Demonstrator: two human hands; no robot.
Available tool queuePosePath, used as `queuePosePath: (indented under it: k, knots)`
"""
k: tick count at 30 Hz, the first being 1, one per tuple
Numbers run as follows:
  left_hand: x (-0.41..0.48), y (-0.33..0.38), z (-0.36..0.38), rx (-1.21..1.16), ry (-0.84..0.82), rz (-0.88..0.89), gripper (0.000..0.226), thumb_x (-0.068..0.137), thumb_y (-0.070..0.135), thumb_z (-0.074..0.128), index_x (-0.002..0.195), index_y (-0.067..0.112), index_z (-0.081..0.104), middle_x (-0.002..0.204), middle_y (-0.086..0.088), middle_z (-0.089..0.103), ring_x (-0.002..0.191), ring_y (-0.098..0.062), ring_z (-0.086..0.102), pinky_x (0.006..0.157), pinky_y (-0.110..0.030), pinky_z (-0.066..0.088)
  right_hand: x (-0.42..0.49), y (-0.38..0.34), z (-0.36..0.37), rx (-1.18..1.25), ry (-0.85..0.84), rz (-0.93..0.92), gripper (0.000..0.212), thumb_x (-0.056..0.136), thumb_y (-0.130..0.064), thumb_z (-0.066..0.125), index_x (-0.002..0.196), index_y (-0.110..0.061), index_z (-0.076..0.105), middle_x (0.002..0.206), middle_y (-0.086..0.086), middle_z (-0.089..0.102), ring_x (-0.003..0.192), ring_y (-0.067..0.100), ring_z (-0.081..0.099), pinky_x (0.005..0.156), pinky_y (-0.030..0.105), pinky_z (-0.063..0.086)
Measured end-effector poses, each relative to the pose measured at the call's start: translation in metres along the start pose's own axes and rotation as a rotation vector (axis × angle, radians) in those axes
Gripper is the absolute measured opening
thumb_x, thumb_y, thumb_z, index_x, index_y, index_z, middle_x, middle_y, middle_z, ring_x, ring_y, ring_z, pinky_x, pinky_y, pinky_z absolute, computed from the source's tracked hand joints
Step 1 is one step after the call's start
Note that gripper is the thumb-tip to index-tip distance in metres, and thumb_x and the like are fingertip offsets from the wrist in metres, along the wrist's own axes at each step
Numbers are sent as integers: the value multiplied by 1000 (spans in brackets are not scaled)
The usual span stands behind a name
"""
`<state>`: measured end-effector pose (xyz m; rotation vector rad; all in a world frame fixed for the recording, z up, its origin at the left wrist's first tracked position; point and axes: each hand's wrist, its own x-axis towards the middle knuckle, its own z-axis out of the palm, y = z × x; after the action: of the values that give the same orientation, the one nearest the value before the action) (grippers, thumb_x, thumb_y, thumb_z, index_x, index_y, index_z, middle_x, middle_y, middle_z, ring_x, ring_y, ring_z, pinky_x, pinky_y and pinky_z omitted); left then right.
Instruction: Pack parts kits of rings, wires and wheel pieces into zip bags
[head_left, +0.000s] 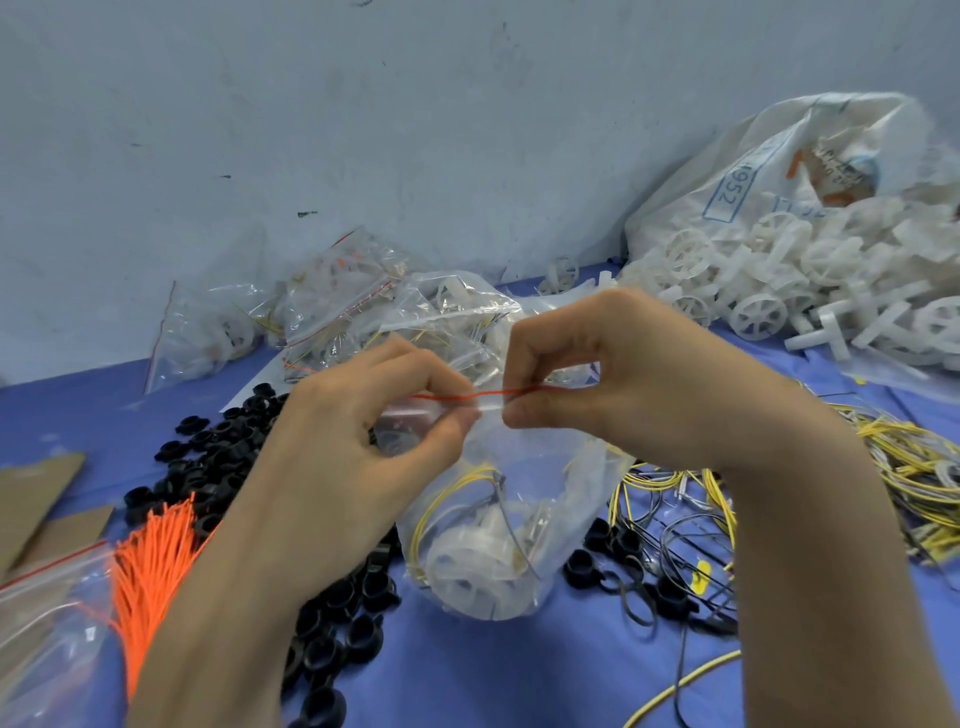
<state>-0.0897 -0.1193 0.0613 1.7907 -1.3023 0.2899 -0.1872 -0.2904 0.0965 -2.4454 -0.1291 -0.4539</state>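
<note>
I held the zip bag up in front of me by its mouth, just above the blue surface. My left grip had thumb and forefinger pinched narrowly on the bag's red zip strip at its left end. My right grip pinched the same strip just beside it, with the other fingers curled in. The two grips sat close together, with a short run of the strip showing between them.

The bag hung down from the strip and its lower part bulged. Inside it lay a white wheel piece at the bottom and a loop of yellow wire above that. I could not tell whether the strip was sealed along its length.

A heap of black rings lay on the surface under my left forearm, and a few more rings sat near my right wrist. A bundle of orange ties lay beside the rings on the left, touching a stack of flat clear bags at the lower left edge. Pieces of cardboard lay behind those.

Behind the held bag, packed bags were piled against the wall. To the far right a large white sack lay open, with loose wheel pieces spilled from it onto the surface. A tangle of yellow and grey wires spread out near my right forearm.
</note>
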Motion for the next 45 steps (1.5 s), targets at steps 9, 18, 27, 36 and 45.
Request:
queuePosePath:
  k: [9, 18, 27, 36, 45]
  knots:
    - [1, 4, -1, 177, 39, 68, 12, 81, 27, 67, 71, 22, 63, 86, 13, 58, 80, -4, 58, 70, -8, 38, 3, 0, 5, -34, -12, 31, 12, 75, -23, 78, 72, -16, 68, 71, -4, 68, 71, 7, 62, 73, 26, 49]
    - [0, -4, -9, 137, 27, 83, 27, 85, 40, 57, 71, 17, 60, 86, 9, 56, 82, -10, 57, 72, -15, 38, -3, 7, -6, -12, -18, 90, 23, 73, -34, 77, 67, -15, 64, 75, 5, 71, 79, 24, 64, 78, 41, 50]
    - [-6, -31, -20, 81, 105, -29, 21, 79, 45, 58, 69, 28, 63, 93, 11, 59, 87, -2, 57, 73, -8, 37, -13, 30, -17, 100, -6, 151, 32, 72, -36, 73, 56, -14, 55, 57, 11, 55, 56, 13, 43, 57, 31, 33]
    - [-11, -47, -28, 35, 140, -72, 23, 77, 48, 61, 72, 26, 62, 94, 11, 59, 88, -7, 58, 75, -12, 41, -19, 45, -25, 170, 33, 113, 33, 63, -43, 69, 49, -19, 52, 44, -6, 38, 46, 10, 29, 45, 22, 23]
    - [-13, -51, -22, -175, 326, -213, 33, 64, 34, 77, 55, 17, 50, 74, 11, 62, 56, 2, 50, 55, -8, 38, 7, 77, 13, 331, -359, 205, 57, 58, -43, 86, 110, -41, 64, 113, -28, 64, 107, -12, 56, 88, 7, 43]
